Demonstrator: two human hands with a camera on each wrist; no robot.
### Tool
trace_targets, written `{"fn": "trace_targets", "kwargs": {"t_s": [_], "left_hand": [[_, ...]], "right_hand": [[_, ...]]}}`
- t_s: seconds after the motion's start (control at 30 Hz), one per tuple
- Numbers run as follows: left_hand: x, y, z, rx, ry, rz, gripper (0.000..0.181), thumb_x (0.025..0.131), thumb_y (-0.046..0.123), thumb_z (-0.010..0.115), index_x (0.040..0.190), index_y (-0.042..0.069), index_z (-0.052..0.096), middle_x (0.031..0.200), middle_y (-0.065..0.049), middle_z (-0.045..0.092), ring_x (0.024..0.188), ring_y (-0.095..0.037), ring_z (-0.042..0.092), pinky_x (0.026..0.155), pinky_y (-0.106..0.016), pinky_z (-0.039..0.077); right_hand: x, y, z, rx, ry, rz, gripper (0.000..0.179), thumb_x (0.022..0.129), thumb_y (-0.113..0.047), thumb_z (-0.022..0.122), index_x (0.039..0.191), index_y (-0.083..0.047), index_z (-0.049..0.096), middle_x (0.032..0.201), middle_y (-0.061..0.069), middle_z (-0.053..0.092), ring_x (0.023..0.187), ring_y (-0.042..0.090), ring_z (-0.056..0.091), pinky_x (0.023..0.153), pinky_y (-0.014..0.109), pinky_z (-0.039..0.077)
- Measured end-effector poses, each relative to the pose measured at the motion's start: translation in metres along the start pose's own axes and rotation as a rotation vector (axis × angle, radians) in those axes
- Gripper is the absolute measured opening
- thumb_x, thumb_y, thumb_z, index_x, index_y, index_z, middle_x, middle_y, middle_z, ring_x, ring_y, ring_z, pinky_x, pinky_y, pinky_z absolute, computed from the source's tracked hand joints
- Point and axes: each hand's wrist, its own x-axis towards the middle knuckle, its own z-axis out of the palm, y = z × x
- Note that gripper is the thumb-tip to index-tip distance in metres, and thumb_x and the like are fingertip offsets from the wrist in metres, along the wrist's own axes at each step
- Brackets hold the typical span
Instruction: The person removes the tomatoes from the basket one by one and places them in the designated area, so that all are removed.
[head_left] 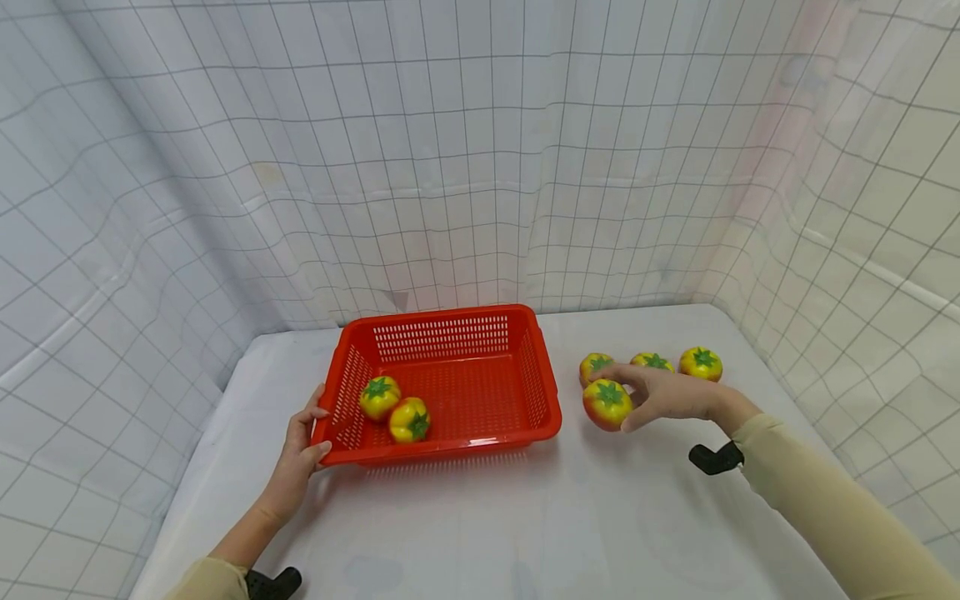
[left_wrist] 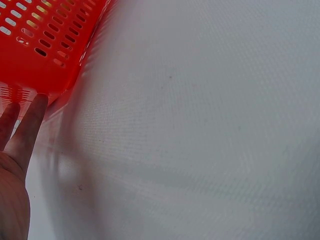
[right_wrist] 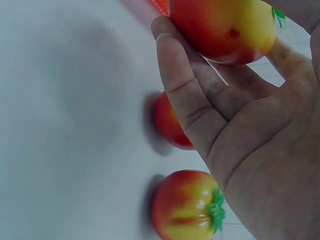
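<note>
Head view shows the held fruit (head_left: 607,407), red and yellow with a green leafy top, just right of the basket, pinched between the thumb and fingers of the right hand (head_left: 670,394); the right wrist view shows its fingers curved around the fruit. Behind this hand, three similar fruits (head_left: 701,364) sit in a row on the white table (head_left: 480,533). Two more fruits (head_left: 409,420) lie close together inside the red basket (head_left: 480,392), at its left end. The left hand (head_left: 288,471) grips the basket's left rim near the front corner. Behind hangs a white, grid-lined sheet (head_left: 465,167).
</note>
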Motion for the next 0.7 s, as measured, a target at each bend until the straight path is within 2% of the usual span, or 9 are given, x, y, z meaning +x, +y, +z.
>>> {"fn": "trace_targets", "kwargs": {"t_s": [0.13, 0.33, 0.7], "left_hand": [[0.0, 0.001, 0.001, 0.008, -0.001, -0.008, 0.036, 0.098, 0.002, 0.04, 0.131, 0.014, 0.03, 0.173, -0.001, -0.002, 0.155, -0.031, 0.007, 0.091, -0.019, 0.052], [0.0, 0.002, 0.001, 0.021, -0.001, -0.02, 0.036, 0.098, 0.003, 0.041, 0.13, 0.014, 0.03, 0.173, 0.0, -0.002, 0.155, -0.034, 0.005, 0.089, -0.019, 0.053], [0.0, 0.002, 0.001, 0.019, 0.0, -0.014, 0.036, 0.098, 0.003, 0.041, 0.13, 0.015, 0.03, 0.173, 0.001, -0.001, 0.155, -0.032, 0.006, 0.088, -0.02, 0.053]], "right_hand": [[0.0, 0.009, 0.005, -0.024, -0.006, 0.025, 0.076, 0.082, -0.025, 0.083, 0.15, -0.034, 0.048, 0.153, 0.001, 0.041, 0.12, 0.035, 0.05, 0.092, 0.044, 0.051], [0.003, 0.021, 0.01, -0.049, -0.016, 0.027, 0.075, 0.081, -0.027, 0.084, 0.148, -0.032, 0.05, 0.153, 0.0, 0.043, 0.125, 0.032, 0.047, 0.097, 0.05, 0.049], [0.006, 0.036, 0.017, -0.041, -0.018, 0.065, 0.075, 0.081, -0.024, 0.085, 0.146, -0.034, 0.05, 0.146, 0.0, 0.047, 0.123, 0.029, 0.046, 0.1, 0.05, 0.046]]}}
